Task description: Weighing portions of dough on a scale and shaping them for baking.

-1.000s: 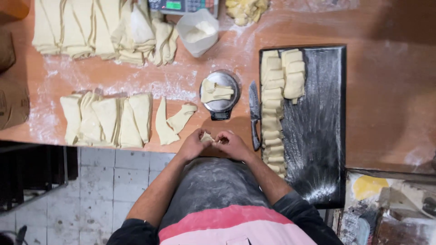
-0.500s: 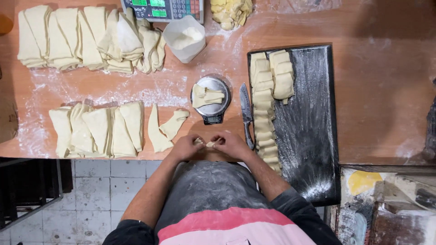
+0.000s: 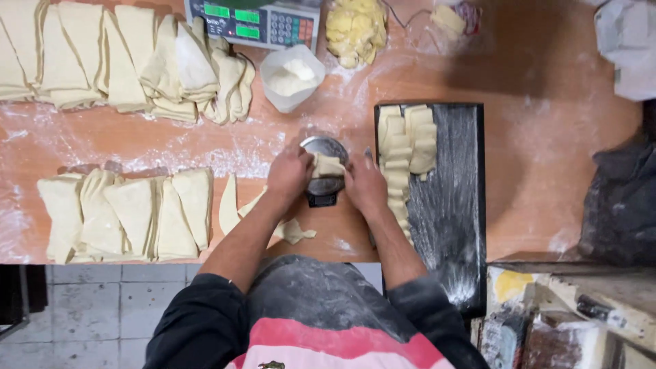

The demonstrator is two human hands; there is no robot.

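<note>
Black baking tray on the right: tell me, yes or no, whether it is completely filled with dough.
No: the black baking tray holds pale folded dough pieces only along its left side, with the rest bare and floury.

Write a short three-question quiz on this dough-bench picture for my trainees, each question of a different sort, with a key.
1. True or false: both hands are at the small round metal scale pan.
2. What lies on the black rectangular baking tray? A. pale shaped dough pieces B. eggs C. spoons
3. Fill in: the white tub of flour stands just below the grey digital ____.

Key: 1 true; 2 A; 3 scale.
</note>
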